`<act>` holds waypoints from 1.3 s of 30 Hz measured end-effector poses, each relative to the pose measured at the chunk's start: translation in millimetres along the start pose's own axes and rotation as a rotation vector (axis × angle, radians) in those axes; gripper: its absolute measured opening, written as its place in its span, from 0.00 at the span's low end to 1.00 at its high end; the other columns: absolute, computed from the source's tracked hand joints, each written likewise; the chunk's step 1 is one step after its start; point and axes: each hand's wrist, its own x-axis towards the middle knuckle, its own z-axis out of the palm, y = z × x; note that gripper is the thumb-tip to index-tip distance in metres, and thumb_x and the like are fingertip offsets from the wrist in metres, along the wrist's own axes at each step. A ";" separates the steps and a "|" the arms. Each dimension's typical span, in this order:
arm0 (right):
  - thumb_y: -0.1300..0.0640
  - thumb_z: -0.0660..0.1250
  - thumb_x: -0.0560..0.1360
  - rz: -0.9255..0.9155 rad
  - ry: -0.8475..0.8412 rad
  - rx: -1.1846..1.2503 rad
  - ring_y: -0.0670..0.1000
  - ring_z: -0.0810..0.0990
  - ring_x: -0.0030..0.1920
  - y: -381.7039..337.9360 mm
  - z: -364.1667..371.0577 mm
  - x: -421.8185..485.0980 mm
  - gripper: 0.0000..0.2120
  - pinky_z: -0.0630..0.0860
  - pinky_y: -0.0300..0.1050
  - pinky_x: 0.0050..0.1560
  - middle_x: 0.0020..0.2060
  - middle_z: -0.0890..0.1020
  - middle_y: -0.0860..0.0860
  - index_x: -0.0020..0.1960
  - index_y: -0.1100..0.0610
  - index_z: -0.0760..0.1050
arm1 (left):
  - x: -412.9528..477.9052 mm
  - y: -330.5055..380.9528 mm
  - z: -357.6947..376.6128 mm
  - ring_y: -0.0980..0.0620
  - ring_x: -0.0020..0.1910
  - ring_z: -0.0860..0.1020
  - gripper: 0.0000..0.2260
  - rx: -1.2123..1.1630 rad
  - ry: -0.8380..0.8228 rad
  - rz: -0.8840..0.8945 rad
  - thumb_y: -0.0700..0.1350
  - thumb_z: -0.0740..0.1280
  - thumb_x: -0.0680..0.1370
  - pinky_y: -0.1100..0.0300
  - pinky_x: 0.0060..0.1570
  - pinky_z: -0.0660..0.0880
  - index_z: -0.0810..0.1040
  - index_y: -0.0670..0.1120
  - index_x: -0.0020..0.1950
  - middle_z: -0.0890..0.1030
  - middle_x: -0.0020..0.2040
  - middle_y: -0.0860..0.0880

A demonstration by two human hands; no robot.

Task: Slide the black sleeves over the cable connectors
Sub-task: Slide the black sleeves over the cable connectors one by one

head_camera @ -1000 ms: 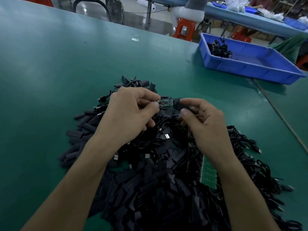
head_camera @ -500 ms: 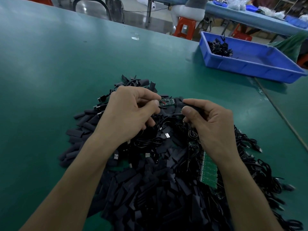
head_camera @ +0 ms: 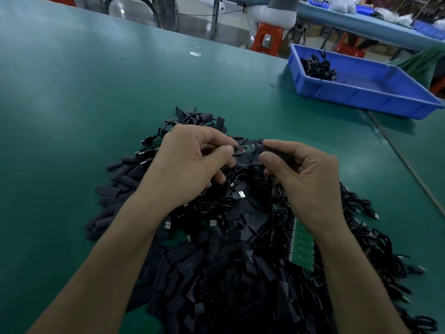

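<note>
Now pinching the connector (head_camera: 243,149), a small green board on a cable end, in the left hand (head_camera: 190,162) at mid-frame, thumb and forefinger closed on its cable side. Holding a black sleeve (head_camera: 261,149) just right of it in the right hand (head_camera: 303,174), that grip likewise closed, thumb and forefinger curled round the tube, pointing its mouth at the board's free end, touching or nearly touching it; hard to tell which. Working above the pile (head_camera: 216,273) of loose sleeves and cables (head_camera: 361,237) spread across the lower centre of the green counter (head_camera: 84,92), with a blue bin (head_camera: 361,92) sitting at upper right. Judging the sleeve light, soft and easily flattened, so likely needing a loose pinch on its sides, well back from the mouth, leaving the opening round. Judging the board light, stiff and somewhat fragile at its thin wires, so probably best taken by the edges near the cable, not by the wires themselves.
</note>
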 end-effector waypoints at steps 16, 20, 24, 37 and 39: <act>0.51 0.75 0.69 0.055 -0.200 0.043 0.44 0.85 0.47 4.9 -12.3 7.0 0.11 0.79 0.34 0.48 0.46 0.87 0.44 0.52 0.45 0.84 | -0.8 1.7 -4.7 0.57 0.29 0.81 0.09 -0.013 -0.125 -0.040 0.39 0.68 0.80 0.67 0.26 0.73 0.84 0.53 0.48 0.86 0.38 0.53; 0.51 0.74 0.71 0.004 -0.288 0.008 0.44 0.85 0.48 -0.6 -9.5 6.9 0.10 0.79 0.36 0.49 0.46 0.87 0.44 0.53 0.46 0.84 | -2.1 2.5 -2.3 0.57 0.30 0.82 0.09 -0.031 -0.143 -0.050 0.39 0.69 0.80 0.68 0.27 0.73 0.84 0.52 0.48 0.86 0.37 0.53; 0.52 0.73 0.72 -0.032 -0.243 0.049 0.45 0.86 0.46 -2.7 -4.4 3.8 0.10 0.81 0.37 0.48 0.45 0.87 0.43 0.53 0.46 0.83 | -1.4 1.9 -2.1 0.55 0.30 0.82 0.07 -0.071 -0.132 -0.068 0.38 0.70 0.79 0.68 0.27 0.74 0.84 0.51 0.48 0.86 0.37 0.51; 0.57 0.73 0.75 -0.111 -0.134 -0.002 0.47 0.85 0.36 5.1 3.7 -2.6 0.06 0.78 0.35 0.40 0.37 0.85 0.46 0.50 0.47 0.82 | -2.0 5.1 -3.6 0.50 0.30 0.84 0.08 -0.093 -0.154 -0.227 0.45 0.74 0.76 0.65 0.27 0.76 0.83 0.43 0.39 0.85 0.34 0.45; 0.57 0.73 0.75 -0.111 -0.145 0.010 0.46 0.84 0.36 5.2 5.3 -2.3 0.07 0.78 0.33 0.39 0.38 0.85 0.45 0.51 0.48 0.82 | -1.9 5.7 -5.0 0.50 0.30 0.84 0.08 -0.110 -0.151 -0.228 0.44 0.74 0.76 0.65 0.26 0.76 0.83 0.43 0.38 0.85 0.34 0.44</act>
